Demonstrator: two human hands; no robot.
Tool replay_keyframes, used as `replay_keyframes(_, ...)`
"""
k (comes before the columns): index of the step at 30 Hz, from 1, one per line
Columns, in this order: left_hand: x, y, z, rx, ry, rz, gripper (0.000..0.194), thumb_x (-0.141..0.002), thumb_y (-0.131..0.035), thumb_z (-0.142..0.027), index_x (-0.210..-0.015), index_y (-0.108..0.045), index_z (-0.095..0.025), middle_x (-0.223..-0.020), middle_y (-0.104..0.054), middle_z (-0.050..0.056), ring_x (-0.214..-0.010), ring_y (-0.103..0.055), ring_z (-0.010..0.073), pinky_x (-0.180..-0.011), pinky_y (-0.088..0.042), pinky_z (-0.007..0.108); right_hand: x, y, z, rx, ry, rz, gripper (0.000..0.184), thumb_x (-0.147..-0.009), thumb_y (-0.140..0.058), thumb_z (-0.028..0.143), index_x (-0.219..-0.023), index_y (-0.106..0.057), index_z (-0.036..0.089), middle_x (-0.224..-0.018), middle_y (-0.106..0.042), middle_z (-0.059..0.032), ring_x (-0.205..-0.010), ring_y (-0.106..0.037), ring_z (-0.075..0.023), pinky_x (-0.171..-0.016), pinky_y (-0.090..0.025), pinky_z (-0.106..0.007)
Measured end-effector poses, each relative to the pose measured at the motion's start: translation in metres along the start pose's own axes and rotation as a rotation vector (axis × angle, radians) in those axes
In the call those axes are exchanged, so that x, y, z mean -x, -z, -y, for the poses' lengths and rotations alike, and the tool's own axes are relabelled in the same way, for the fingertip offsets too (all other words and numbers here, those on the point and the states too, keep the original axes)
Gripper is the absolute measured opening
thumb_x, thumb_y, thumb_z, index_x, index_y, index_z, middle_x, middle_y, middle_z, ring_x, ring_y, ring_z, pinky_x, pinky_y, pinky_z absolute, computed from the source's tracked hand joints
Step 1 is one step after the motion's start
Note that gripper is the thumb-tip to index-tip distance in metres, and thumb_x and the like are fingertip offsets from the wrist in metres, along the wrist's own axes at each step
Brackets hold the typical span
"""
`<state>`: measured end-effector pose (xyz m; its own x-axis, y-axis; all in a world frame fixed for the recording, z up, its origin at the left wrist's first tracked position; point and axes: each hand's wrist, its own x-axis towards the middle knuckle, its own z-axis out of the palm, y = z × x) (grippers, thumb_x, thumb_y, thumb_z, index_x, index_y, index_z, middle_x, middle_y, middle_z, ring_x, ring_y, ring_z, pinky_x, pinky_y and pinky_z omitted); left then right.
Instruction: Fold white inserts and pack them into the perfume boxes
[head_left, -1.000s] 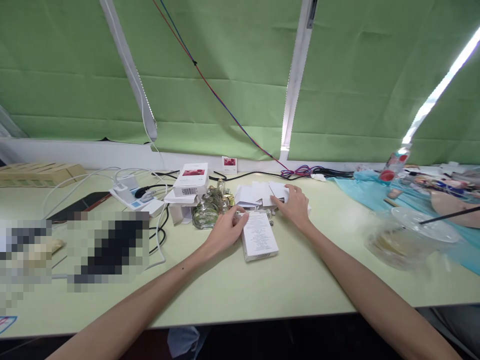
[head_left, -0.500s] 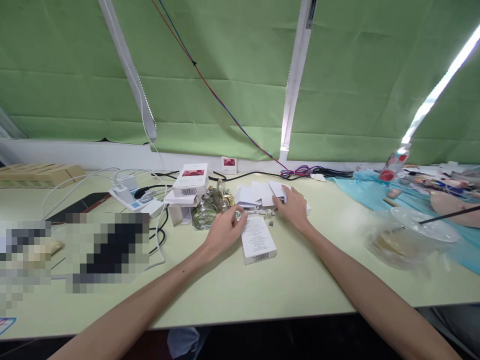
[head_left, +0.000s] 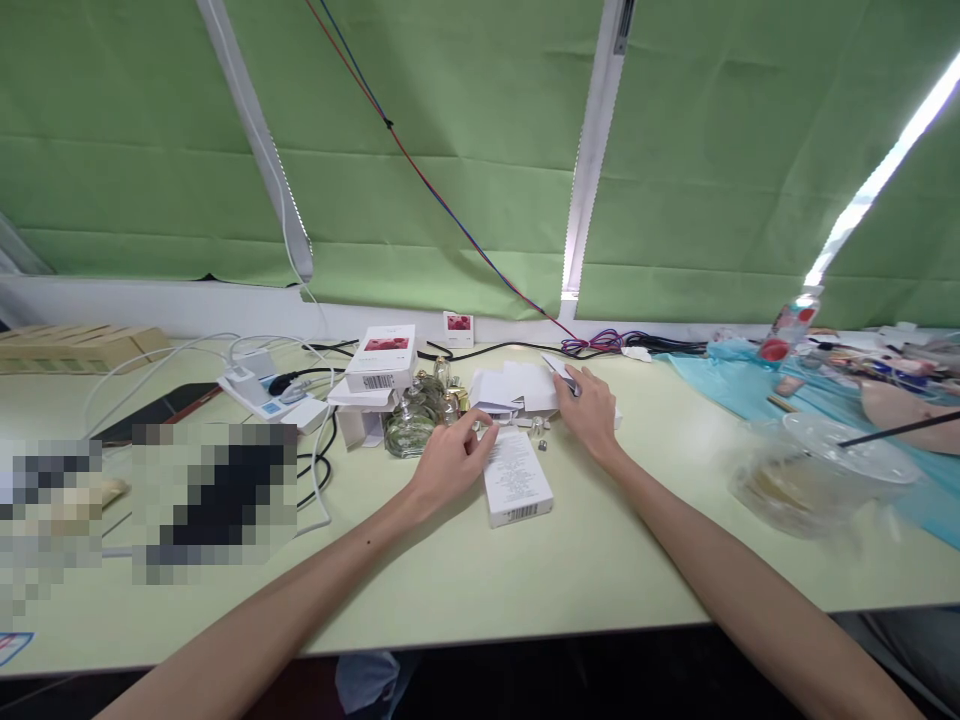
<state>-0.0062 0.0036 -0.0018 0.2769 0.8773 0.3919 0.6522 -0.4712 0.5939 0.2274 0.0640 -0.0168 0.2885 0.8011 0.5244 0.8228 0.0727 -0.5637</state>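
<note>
My left hand [head_left: 451, 456] rests at the top left corner of a white printed box [head_left: 517, 482] lying flat, its thumb and index finger apart. Just left of it stand clear glass bottles [head_left: 411, 425] with gold-coloured necks. My right hand [head_left: 590, 412] is closed on a folded white card piece [head_left: 557, 366], tilted up from the pile. White card pieces [head_left: 508, 387], overlapping each other, lie between the two hands. Small clear cube-like pieces [head_left: 542, 445] sit below the right hand's fingers.
A white box with a red picture [head_left: 381, 357] lies on another box, left of the bottles. A power strip [head_left: 259, 395] with cables is farther left. On the right are a plastic bowl [head_left: 802, 485] and a blue sheet [head_left: 697, 385] with clutter.
My right hand has lifted the white card piece, which now tilts up at a steeper angle. The left hand has barely moved.
</note>
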Motion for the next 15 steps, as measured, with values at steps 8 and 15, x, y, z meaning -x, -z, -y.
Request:
replay_keyframes(8,0.000,-0.002,0.004,0.024,-0.034,-0.027,0.032,-0.096,-0.046,-0.046,-0.092,-0.062,-0.019,-0.049,-0.044,-0.008,-0.048,-0.036,0.0108,-0.056,-0.027,0.025,0.006,-0.003,0.007,-0.206,0.234,-0.245,0.048,-0.100,-0.044,0.051,-0.129,-0.066,0.021,-0.141,-0.060,-0.0151,-0.129,-0.056,-0.0302,-0.107,-0.045,-0.051)
replay_keyframes(15,0.001,-0.001,0.001,0.035,-0.048,-0.064,0.035,-0.097,-0.045,-0.047,-0.089,-0.064,-0.018,-0.051,-0.043,-0.007,-0.049,-0.034,0.0104,-0.055,-0.028,0.025,0.024,-0.002,0.028,-0.314,0.503,-0.269,0.039,-0.104,-0.041,0.039,-0.134,-0.062,0.026,-0.138,-0.064,-0.0113,-0.127,-0.061,-0.0251,-0.102,-0.052,-0.045)
